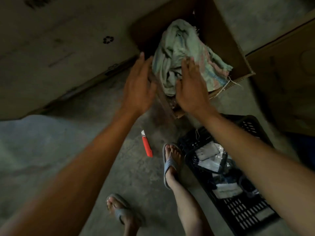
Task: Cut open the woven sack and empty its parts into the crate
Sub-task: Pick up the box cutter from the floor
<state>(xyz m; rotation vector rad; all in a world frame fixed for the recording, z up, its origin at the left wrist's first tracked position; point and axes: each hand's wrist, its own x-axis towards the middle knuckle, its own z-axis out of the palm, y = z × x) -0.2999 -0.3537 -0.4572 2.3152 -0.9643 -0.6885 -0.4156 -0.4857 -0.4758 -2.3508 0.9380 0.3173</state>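
A crumpled pale green woven sack (183, 53) lies inside an open cardboard box (226, 41) on the concrete floor. My left hand (139, 87) hovers at the sack's left side, fingers apart, holding nothing. My right hand (191, 87) is spread over the sack's lower edge, fingertips touching the fabric without a clear grip. A black plastic crate (242, 213) sits at lower right under my right forearm, with plastic-wrapped parts (211, 157) inside. A red utility knife (147, 144) lies on the floor between the box and my feet.
A large flat cardboard box (56, 53) leans at the left. Another carton (286, 79) stands at the right. Two sandalled feet (171, 164) rest on the floor beside the crate. A grey bag or sheet (34, 138) lies at lower left.
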